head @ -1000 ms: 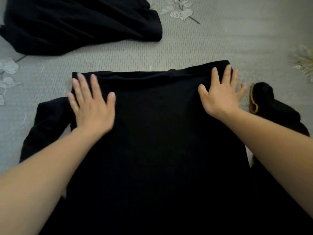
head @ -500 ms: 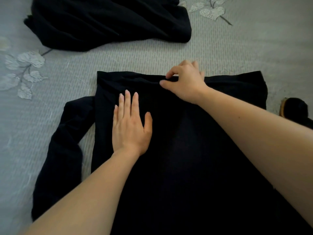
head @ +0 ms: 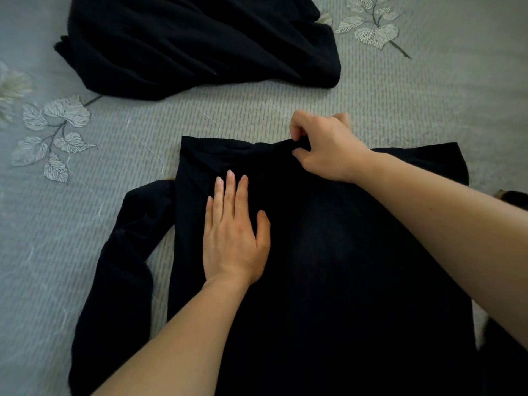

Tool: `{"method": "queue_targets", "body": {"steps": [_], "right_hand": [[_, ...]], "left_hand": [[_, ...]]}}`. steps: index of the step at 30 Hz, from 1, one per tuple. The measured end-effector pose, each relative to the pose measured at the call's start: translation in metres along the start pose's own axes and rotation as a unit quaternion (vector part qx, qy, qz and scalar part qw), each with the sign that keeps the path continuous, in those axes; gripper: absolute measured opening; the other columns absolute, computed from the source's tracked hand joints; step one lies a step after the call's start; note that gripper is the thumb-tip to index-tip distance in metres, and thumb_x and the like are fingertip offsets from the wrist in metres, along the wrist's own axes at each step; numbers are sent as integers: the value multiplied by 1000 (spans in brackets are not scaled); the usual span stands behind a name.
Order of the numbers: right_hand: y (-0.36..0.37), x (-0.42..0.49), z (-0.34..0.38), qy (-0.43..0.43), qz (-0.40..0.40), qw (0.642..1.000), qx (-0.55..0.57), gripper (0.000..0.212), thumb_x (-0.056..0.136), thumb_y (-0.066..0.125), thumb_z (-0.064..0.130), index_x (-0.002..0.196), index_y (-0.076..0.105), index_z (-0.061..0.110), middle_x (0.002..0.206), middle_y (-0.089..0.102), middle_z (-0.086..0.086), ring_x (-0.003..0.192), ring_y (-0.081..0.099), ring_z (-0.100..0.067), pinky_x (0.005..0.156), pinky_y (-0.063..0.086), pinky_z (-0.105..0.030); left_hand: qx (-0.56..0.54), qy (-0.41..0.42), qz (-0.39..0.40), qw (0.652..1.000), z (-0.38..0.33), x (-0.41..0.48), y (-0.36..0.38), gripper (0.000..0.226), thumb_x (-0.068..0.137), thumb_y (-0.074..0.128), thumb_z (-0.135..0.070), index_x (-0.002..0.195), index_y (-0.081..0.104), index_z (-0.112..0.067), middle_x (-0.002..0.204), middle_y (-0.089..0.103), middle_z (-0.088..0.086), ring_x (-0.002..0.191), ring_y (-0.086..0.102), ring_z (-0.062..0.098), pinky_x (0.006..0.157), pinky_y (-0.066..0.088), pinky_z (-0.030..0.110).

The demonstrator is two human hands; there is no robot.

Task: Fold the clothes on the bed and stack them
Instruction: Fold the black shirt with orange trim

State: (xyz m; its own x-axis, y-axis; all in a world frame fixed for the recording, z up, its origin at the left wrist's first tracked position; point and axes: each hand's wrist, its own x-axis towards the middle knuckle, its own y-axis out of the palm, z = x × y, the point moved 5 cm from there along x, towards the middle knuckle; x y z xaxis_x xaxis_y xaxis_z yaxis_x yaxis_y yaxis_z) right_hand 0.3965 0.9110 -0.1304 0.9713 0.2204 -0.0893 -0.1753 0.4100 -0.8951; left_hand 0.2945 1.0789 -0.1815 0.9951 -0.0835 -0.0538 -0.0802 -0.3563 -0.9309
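Pinching shirt point(head: 328, 267) top edge w/ our right hand point(head: 328, 150) now, not pressing; left hand point(head: 234, 238) flat below-left. Fold's starting, we think.

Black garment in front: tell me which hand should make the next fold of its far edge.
Probably the right. The right hand pinches the far edge of the black garment, while the left hand lies flat on the cloth, better suited to pinning it down.

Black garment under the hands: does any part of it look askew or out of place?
Yes. One sleeve sprawls sideways onto the bed, not folded in, and the top edge of the black garment is bunched where the right hand pinches it.
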Motion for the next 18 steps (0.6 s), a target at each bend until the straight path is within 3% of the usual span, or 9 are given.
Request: {"method": "queue_targets", "body": {"steps": [3, 5, 6, 8, 10, 13, 15, 18], "right_hand": [[-6, -8, -3, 58, -132, 986, -81, 20, 88, 54, 11, 106, 48, 18, 104, 50, 2, 103, 45, -18, 94, 21, -34], [-8, -34, 0, 69, -197, 974, -93, 24, 91, 51, 16, 115, 49, 15, 119, 49, -3, 113, 42, -21, 96, 22, -35], [-1, -49, 4, 32, -182, 979, -90, 27, 92, 49, 21, 119, 50, 14, 125, 48, -4, 117, 43, -22, 98, 23, -35], [24, -79, 5, -39, -37, 992, -115, 42, 98, 39, 36, 137, 42, 20, 147, 38, -2, 136, 32, -21, 108, 16, -38], [40, -98, -22, 16, 80, 986, -144, 56, 99, 24, 53, 151, 13, 35, 161, 6, 4, 148, 0, -17, 116, -1, -45], [27, -114, -50, 157, 5, 982, -105, 62, 99, 20, 53, 153, 2, 29, 161, -7, 1, 146, -15, -18, 116, -10, -45], [26, -142, -32, 122, -41, 985, -116, 62, 100, 24, 49, 153, 7, 22, 161, -3, 0, 147, -12, -18, 117, -9, -42], [41, -214, 0, 61, -28, 993, -97, 60, 100, 30, 45, 153, 13, 24, 161, 1, 2, 147, -11, -16, 116, -10, -39]], "left_hand": [[-6, -2, 3, 1000, -1, 0, -1, 63, 94, 17, -45, 152, 6, -23, 161, -3, -4, 145, -13, 7, 118, -9, 27], [-7, -4, 5, 1000, -2, 0, -1, 62, 96, 21, -43, 152, 6, -22, 161, -4, -4, 145, -14, 8, 118, -8, 27], [-4, -5, 8, 1000, -2, -1, -1, 62, 96, 23, -42, 152, 6, -22, 161, -5, -3, 145, -14, 8, 118, -8, 27], [2, -5, 8, 1000, -2, -1, 0, 63, 96, 26, -42, 152, 7, -21, 161, -4, -2, 146, -13, 9, 119, -7, 28], [8, -4, 6, 1000, -3, -1, 0, 62, 96, 27, -41, 152, 9, -20, 161, -3, 0, 146, -10, 11, 119, -6, 30], [23, -3, 0, 1000, -2, -2, 1, 61, 97, 28, -40, 152, 12, -18, 161, -2, 2, 147, -9, 13, 119, -4, 31], [41, 3, 8, 999, -3, -3, 3, 61, 98, 26, -41, 153, 11, -18, 161, -2, 4, 147, -8, 15, 119, -4, 33], [103, 0, 46, 994, -5, 0, 5, 63, 99, 17, -46, 154, 5, -18, 160, -7, 7, 147, -11, 20, 119, -5, 40]]}}
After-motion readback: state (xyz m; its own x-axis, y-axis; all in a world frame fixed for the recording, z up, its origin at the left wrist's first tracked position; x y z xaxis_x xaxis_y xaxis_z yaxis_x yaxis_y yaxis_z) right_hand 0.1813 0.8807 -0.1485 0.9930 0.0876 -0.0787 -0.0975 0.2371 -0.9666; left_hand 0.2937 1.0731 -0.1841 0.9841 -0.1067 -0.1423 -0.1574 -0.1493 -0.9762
